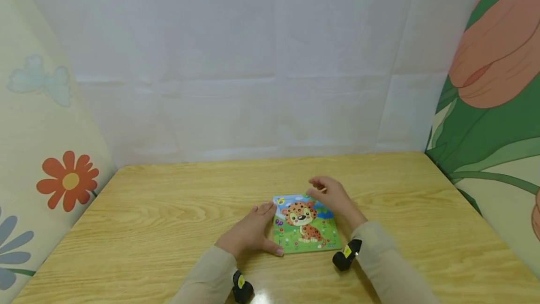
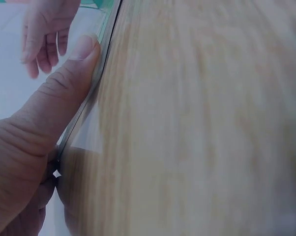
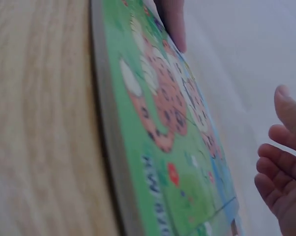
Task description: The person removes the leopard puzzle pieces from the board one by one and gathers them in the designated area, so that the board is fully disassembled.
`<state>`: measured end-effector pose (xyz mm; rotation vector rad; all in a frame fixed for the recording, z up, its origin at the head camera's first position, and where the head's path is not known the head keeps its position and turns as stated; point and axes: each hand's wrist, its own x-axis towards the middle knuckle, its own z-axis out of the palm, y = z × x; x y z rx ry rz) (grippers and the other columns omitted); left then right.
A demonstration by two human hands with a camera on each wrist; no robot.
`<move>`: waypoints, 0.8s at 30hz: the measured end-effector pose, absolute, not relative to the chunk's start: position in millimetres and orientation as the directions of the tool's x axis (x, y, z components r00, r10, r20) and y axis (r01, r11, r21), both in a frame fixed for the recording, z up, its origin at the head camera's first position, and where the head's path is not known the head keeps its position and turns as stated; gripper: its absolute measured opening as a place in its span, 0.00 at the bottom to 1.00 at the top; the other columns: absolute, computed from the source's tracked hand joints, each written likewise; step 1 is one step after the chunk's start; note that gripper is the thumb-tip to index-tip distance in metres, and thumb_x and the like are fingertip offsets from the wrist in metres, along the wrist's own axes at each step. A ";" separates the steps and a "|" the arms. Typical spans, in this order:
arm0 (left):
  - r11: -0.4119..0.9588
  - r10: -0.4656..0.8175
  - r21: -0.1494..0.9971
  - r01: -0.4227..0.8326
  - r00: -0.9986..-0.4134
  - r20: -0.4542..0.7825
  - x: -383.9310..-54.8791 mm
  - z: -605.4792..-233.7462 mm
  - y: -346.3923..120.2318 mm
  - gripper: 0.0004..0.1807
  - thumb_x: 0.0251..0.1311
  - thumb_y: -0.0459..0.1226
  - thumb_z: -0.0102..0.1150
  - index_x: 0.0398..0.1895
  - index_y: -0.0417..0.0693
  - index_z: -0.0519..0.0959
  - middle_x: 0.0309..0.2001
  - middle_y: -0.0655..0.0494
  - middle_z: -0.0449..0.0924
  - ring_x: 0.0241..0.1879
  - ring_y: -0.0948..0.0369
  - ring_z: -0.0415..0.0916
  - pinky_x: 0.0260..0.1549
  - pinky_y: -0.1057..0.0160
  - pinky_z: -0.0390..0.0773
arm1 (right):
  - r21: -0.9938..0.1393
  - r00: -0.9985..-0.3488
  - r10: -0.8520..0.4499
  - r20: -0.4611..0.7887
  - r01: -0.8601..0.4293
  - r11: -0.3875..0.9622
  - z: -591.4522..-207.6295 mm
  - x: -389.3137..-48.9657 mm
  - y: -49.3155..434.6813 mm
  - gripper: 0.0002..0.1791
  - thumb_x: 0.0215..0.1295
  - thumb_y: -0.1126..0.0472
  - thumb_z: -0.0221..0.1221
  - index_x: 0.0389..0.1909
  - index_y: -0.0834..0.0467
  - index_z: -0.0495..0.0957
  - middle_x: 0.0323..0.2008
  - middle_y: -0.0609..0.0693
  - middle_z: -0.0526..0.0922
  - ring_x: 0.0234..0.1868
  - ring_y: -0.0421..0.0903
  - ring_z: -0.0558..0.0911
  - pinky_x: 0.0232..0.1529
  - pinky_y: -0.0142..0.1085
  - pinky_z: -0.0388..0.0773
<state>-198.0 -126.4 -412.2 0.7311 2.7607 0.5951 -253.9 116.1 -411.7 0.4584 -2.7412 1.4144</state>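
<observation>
Square green-and-blue leopard puzzle board (image 1: 301, 224), laid on yellowish wood-grain tabletop (image 1: 168, 219); edge touched by spread left hand (image 1: 250, 231); right hand (image 1: 336, 200) held nearby, loosely curved.

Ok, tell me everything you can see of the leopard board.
The leopard board is a squarish panel, printed with a spotted orange cub sitting on green grass under blue sky, small red flowers around. Seams in the picture suggest puzzle pieces. It could be wood or thick card; I can't tell. It appears to lie flat, picture up, on the wood-grain table. The left grip touches its left side; the right grip is by its far right corner, apparently not touching.
</observation>
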 end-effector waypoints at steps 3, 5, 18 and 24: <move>0.790 0.514 0.447 0.420 -0.851 -0.108 -198.2 -412.6 -126.4 0.64 0.31 0.58 0.73 0.68 0.32 0.53 0.71 0.38 0.48 0.70 0.45 0.45 0.69 0.47 0.46 | -0.806 -0.955 -0.277 0.110 -0.249 0.538 -415.1 -251.8 112.0 0.22 0.61 0.57 0.60 0.54 0.63 0.74 0.50 0.57 0.77 0.50 0.53 0.74 0.50 0.46 0.76; 0.790 0.514 0.448 0.418 -0.851 -0.112 -198.4 -412.6 -126.5 0.64 0.32 0.58 0.72 0.68 0.32 0.53 0.71 0.38 0.48 0.70 0.45 0.45 0.69 0.47 0.46 | -0.808 -0.953 -0.290 0.086 -0.237 0.540 -416.4 -250.5 109.4 0.21 0.61 0.58 0.60 0.53 0.62 0.75 0.49 0.56 0.77 0.49 0.52 0.75 0.51 0.46 0.76; 0.794 0.518 0.437 0.424 -0.847 -0.120 -199.0 -411.0 -124.6 0.64 0.32 0.59 0.72 0.69 0.33 0.53 0.71 0.39 0.48 0.70 0.45 0.45 0.69 0.47 0.47 | -0.732 -0.925 -0.375 0.058 -0.295 0.614 -423.2 -250.2 104.6 0.15 0.55 0.57 0.65 0.44 0.56 0.81 0.44 0.50 0.74 0.43 0.47 0.74 0.45 0.43 0.75; 0.797 0.513 0.442 0.411 -0.848 -0.136 -199.8 -412.3 -125.3 0.64 0.32 0.60 0.71 0.69 0.34 0.52 0.71 0.41 0.47 0.71 0.45 0.44 0.69 0.46 0.48 | -0.703 -0.934 -0.357 0.018 -0.266 0.660 -423.1 -251.4 100.0 0.12 0.54 0.59 0.66 0.40 0.53 0.82 0.41 0.48 0.71 0.39 0.45 0.71 0.40 0.40 0.73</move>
